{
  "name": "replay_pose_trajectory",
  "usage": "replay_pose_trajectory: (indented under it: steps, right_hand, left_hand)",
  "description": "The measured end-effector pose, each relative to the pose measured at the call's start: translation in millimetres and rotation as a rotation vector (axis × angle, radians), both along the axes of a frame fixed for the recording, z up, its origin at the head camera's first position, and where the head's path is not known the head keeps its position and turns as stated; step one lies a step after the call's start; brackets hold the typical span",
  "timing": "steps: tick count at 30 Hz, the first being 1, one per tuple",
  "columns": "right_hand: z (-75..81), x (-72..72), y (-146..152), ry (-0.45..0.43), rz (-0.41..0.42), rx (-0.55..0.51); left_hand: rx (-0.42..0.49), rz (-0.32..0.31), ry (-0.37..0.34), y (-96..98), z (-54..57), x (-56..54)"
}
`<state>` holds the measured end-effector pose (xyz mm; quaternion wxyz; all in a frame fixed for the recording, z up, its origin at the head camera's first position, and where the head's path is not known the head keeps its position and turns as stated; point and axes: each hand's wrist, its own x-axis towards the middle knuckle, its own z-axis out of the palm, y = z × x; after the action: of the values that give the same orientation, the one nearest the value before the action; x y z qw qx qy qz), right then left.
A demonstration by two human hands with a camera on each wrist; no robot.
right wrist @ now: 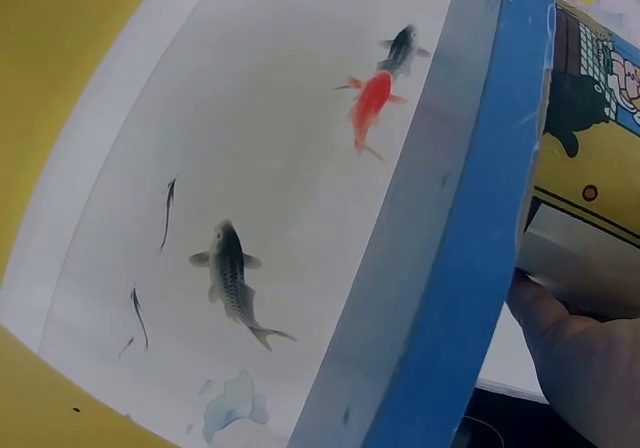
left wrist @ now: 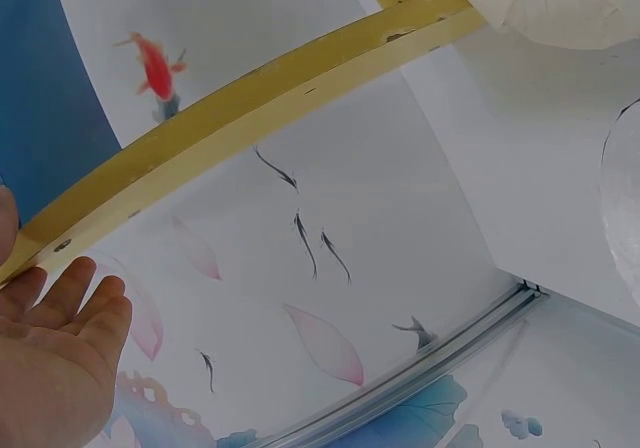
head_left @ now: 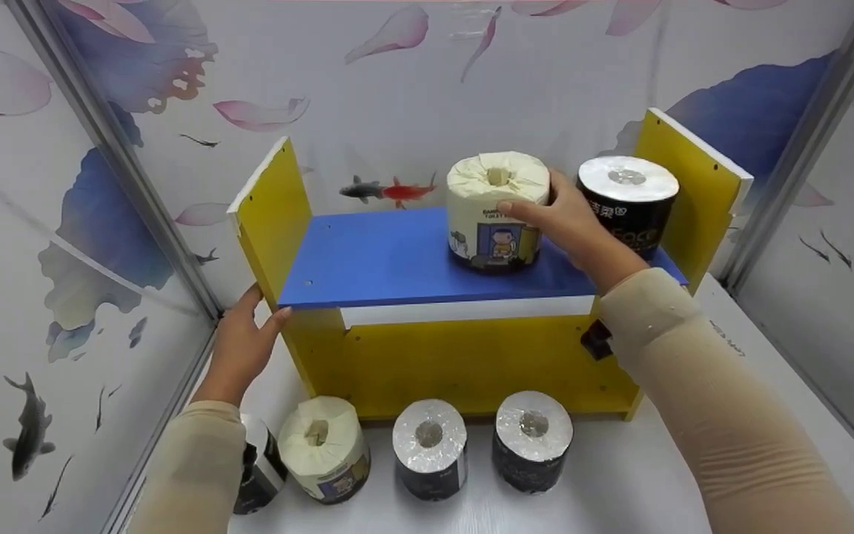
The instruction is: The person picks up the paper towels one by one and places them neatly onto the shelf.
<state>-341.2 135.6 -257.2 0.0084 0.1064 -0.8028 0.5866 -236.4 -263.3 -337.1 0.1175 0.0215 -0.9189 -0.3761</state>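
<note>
On the blue shelf (head_left: 368, 256) of the yellow-sided unit, two toilet rolls are seen, both right of its middle. A black-wrapped toilet roll (head_left: 627, 196) is stood at the right end, next to the right side panel (head_left: 686, 196), and appears to be done with, as no hand is laid on it. To its left, over the front part of the shelf, a cream-wrapped toilet roll (head_left: 494, 211) is held upright; whether its full weight is borne by the shelf cannot be told.

This roll is gripped by the right hand (head_left: 579, 230), with the thumb laid across its front and the fingers set at its right side. At the shelf's front left corner, the left side panel (head_left: 271, 215) is pinched at its front edge by the left hand (head_left: 242, 345), with the thumb on the inner side and the fingers outside.

By judgement, the loading of the shelf is partly done. Four rolls are left on the white table (head_left: 620, 475), before the unit's front edge: a dark roll (head_left: 267, 471) partly hidden by the left sleeve (head_left: 193, 460), a second cream roll (head_left: 323, 449), and two silver-topped rolls (head_left: 431, 449) (head_left: 533, 441).
</note>
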Motion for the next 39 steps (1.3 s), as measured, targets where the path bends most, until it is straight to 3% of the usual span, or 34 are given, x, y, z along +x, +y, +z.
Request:
replay_pose_trajectory:
  steps: [39]
  right_hand:
    - [0.7,-3.6,-2.7,-0.045,0.031,-0.063]
  left_hand:
    - [-0.004,-0.019,0.016,-1.5,-0.6,-0.3]
